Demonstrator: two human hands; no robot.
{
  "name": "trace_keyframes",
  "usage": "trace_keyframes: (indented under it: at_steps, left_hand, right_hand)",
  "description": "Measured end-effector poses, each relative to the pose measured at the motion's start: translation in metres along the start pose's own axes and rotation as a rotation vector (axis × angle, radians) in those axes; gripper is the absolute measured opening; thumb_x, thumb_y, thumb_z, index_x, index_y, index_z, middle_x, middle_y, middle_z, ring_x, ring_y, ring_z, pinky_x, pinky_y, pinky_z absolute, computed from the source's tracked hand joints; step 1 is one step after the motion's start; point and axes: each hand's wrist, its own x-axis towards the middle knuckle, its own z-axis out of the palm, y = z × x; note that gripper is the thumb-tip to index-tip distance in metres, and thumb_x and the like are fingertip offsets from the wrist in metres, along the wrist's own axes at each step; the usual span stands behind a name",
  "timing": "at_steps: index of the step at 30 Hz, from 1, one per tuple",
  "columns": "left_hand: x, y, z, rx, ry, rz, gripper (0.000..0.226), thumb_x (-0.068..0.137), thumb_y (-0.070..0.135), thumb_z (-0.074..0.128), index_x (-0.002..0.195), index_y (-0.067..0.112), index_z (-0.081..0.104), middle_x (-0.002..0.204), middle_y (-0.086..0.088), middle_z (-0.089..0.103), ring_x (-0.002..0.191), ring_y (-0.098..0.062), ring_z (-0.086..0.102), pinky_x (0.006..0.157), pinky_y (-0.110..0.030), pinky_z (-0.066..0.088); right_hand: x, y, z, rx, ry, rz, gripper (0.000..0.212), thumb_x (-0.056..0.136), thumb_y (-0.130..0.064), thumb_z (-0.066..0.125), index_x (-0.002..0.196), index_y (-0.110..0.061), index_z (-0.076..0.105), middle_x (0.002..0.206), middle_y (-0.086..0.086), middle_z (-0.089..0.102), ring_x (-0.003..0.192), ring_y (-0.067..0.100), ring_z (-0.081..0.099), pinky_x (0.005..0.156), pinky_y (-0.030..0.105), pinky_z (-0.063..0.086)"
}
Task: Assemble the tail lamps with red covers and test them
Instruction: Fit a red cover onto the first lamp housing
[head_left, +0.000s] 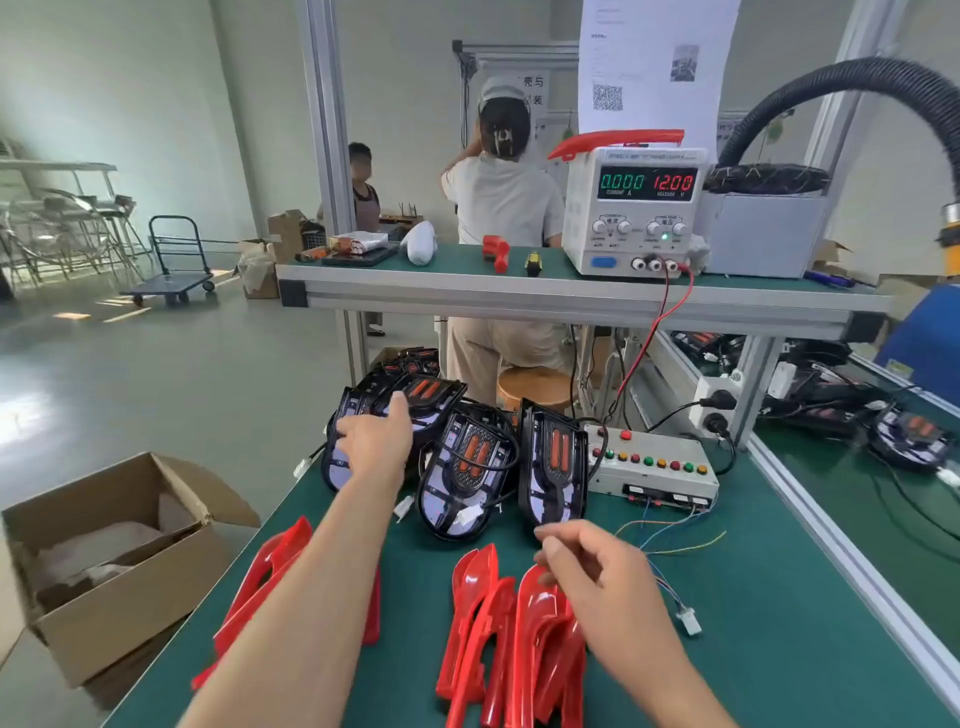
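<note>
Box (104, 561) at floor, left. Left hand (374, 441), fingers straight, reaching onto lamp pile (457, 457); contact unclear. Right hand (597, 577), loosely curled, empty, over red covers (498, 639). Tester (649, 467) idle. No lamp covered or tested yet.

Green-topped bench (779, 649): red covers (498, 623) at 6 o'clock, lamp bases (467, 467) centre, button test box (652, 465) at 2 o'clock.

factory assembly line | aluminium-frame workbench (571, 296) | bench power supply (636, 208)
</note>
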Motion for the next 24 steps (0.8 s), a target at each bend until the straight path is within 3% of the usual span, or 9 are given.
trace_keyframes:
  at_steps: [2, 3, 5, 9, 11, 14, 17, 20, 24]
  left_hand:
    - [0.014, 0.002, 0.002, -0.094, -0.025, -0.118, 0.081, 0.091, 0.046, 0.062, 0.149, 0.002, 0.026, 0.116, -0.022, 0.059, 0.095, -0.037, 0.066, 0.073, -0.043, 0.060]
    - [0.020, -0.001, 0.003, -0.146, -0.055, -0.167, 0.074, 0.093, 0.040, 0.061, 0.151, 0.005, 0.030, 0.099, -0.016, 0.062, 0.074, -0.030, 0.065, 0.055, -0.034, 0.055]
    - [0.026, -0.009, 0.009, -0.232, -0.123, -0.206, 0.056, 0.097, 0.028, 0.061, 0.144, 0.005, 0.043, 0.086, -0.013, 0.062, 0.059, -0.025, 0.062, 0.043, -0.026, 0.045]
    - [0.026, -0.019, 0.014, -0.481, -0.154, -0.216, 0.021, 0.098, 0.014, 0.065, 0.113, 0.001, 0.057, 0.093, -0.006, 0.064, 0.062, -0.020, 0.068, 0.041, -0.021, 0.051]
    - [0.026, -0.022, 0.011, -0.621, -0.172, -0.225, 0.020, 0.098, 0.011, 0.065, 0.113, 0.001, 0.057, 0.096, -0.003, 0.061, 0.067, -0.019, 0.068, 0.044, -0.020, 0.054]
    - [0.019, -0.023, 0.002, -0.751, -0.233, -0.235, 0.012, 0.099, 0.010, 0.064, 0.102, -0.002, 0.060, 0.101, -0.013, 0.064, 0.075, -0.022, 0.069, 0.050, -0.022, 0.057]
    - [0.002, -0.020, -0.011, -0.875, -0.329, -0.225, 0.013, 0.100, 0.011, 0.062, 0.094, -0.001, 0.061, 0.093, -0.017, 0.064, 0.071, -0.021, 0.066, 0.051, -0.020, 0.056]
    - [-0.022, -0.022, -0.026, -0.848, -0.436, -0.164, 0.016, 0.102, 0.017, 0.058, 0.101, 0.001, 0.063, 0.082, -0.014, 0.067, 0.059, -0.016, 0.066, 0.052, -0.022, 0.056]
    - [-0.047, -0.032, -0.053, -0.641, -0.480, 0.017, 0.019, 0.105, 0.024, 0.052, 0.098, 0.014, 0.066, 0.078, -0.004, 0.074, 0.064, -0.014, 0.068, 0.061, -0.028, 0.048]
  right_hand:
    - [-0.006, 0.003, -0.001, 0.019, -0.035, 0.022, 0.025, 0.098, -0.020, 0.063, 0.094, -0.042, 0.075, 0.087, -0.008, 0.077, 0.081, 0.010, 0.073, 0.078, 0.024, 0.058]
    - [-0.010, 0.005, -0.002, 0.032, -0.042, 0.014, 0.028, 0.098, -0.019, 0.063, 0.094, -0.045, 0.075, 0.086, -0.008, 0.077, 0.081, 0.010, 0.073, 0.078, 0.025, 0.058]
    - [-0.015, 0.004, -0.002, 0.036, -0.057, 0.021, 0.032, 0.097, -0.017, 0.064, 0.094, -0.047, 0.074, 0.086, -0.007, 0.078, 0.080, 0.011, 0.074, 0.079, 0.027, 0.059]
    - [-0.019, 0.005, -0.001, 0.065, -0.067, 0.012, 0.035, 0.097, -0.010, 0.064, 0.092, -0.043, 0.075, 0.084, -0.001, 0.077, 0.078, 0.017, 0.074, 0.078, 0.033, 0.060]
    - [-0.019, 0.004, 0.000, 0.074, -0.078, 0.018, 0.035, 0.098, -0.010, 0.063, 0.093, -0.043, 0.075, 0.084, -0.001, 0.077, 0.078, 0.016, 0.074, 0.078, 0.029, 0.059]
    - [-0.014, 0.005, 0.006, 0.092, -0.086, 0.045, 0.033, 0.099, -0.013, 0.063, 0.094, -0.043, 0.076, 0.087, -0.004, 0.078, 0.082, 0.014, 0.074, 0.080, 0.024, 0.058]
    - [0.007, 0.009, 0.021, 0.082, -0.052, 0.097, 0.020, 0.100, -0.019, 0.062, 0.100, -0.035, 0.074, 0.093, -0.010, 0.077, 0.089, 0.009, 0.074, 0.080, 0.023, 0.057]
    - [0.039, 0.009, 0.042, -0.018, 0.021, 0.092, 0.020, 0.099, -0.024, 0.062, 0.119, -0.026, 0.067, 0.109, -0.013, 0.070, 0.103, 0.001, 0.065, 0.099, 0.032, 0.053]
    - [0.083, -0.017, 0.047, -0.023, 0.154, -0.006, 0.053, 0.100, -0.032, 0.060, 0.148, -0.016, 0.046, 0.141, 0.000, 0.047, 0.133, 0.010, 0.045, 0.120, 0.037, 0.034]
